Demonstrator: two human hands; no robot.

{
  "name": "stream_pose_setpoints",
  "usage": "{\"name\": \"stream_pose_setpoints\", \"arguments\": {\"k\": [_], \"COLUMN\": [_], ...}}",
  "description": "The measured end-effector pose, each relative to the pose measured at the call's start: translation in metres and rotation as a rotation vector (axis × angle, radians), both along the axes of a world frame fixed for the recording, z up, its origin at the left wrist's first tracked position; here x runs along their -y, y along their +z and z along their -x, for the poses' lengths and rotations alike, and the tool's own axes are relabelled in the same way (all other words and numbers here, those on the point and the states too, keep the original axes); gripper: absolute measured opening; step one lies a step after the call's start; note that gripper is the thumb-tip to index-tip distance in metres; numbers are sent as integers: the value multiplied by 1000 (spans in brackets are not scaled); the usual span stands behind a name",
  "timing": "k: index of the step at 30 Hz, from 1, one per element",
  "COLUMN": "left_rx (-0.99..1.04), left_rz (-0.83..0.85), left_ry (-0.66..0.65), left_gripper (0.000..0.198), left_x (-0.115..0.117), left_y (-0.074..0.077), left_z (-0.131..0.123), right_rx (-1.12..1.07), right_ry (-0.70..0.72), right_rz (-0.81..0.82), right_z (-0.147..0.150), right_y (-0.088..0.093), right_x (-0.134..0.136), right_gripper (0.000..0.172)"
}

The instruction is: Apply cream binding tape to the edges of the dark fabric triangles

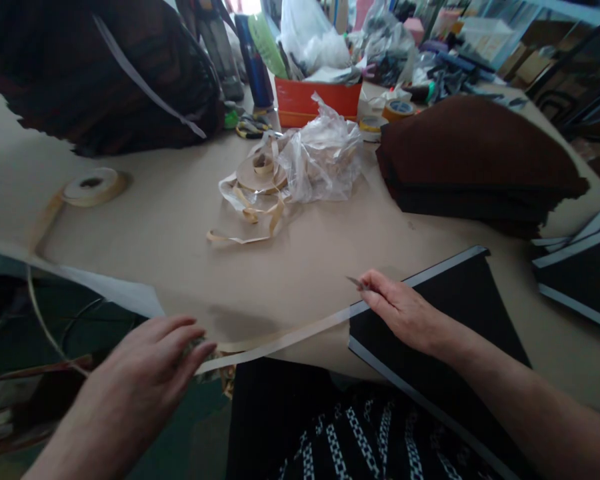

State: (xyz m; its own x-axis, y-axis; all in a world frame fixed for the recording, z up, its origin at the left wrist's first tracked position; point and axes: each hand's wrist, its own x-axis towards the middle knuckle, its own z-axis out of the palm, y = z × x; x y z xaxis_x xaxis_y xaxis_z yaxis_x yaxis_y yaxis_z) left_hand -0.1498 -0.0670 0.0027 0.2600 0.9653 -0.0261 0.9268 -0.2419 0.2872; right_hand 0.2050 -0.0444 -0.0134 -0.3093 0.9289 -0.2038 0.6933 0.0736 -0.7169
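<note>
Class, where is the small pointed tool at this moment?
In the head view, the small pointed tool juts from the right hand, right of centre, just above where the pale strip meets the black panel.

My worktop [175,267] is plain tan. At its near edge I have a black panel [460,313] bordered with pale grey bands, and a whitish strip [300,337]. The blade [354,282] in my right hand [400,310] is grey. Over my lap, black cloth [365,433] carries rows of white chain-link pattern. Towards the worktop's left edge sits a cream roll [97,190]; towards the right edge, a stack [480,153] runs dark brown above, black below. At the far side stand an orange-red box [315,100] and a dark blue bottle [257,67].
</note>
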Motion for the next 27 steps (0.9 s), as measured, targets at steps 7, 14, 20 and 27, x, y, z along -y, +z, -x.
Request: {"name": "stream_pose_setpoints", "arguments": {"k": [7,14,20,27], "left_rx": [-39,-147,-209,-236], "left_rz": [77,96,137,115], "left_ry": [-353,-337,-347,-414], "left_gripper": [18,16,14,20], "left_x": [-17,-28,-36,-40], "left_y": [-10,-14,-6,-11], "left_z": [-143,-167,-171,-164], "right_rx": [-184,-236,-139,60], "right_ry": [-14,-199,-179,-103], "right_rz": [22,211,154,8], "right_z": [-5,3,10,20], "right_y": [11,-15,-19,-14], "right_x": [25,32,29,28], "right_gripper": [21,43,46,36]}}
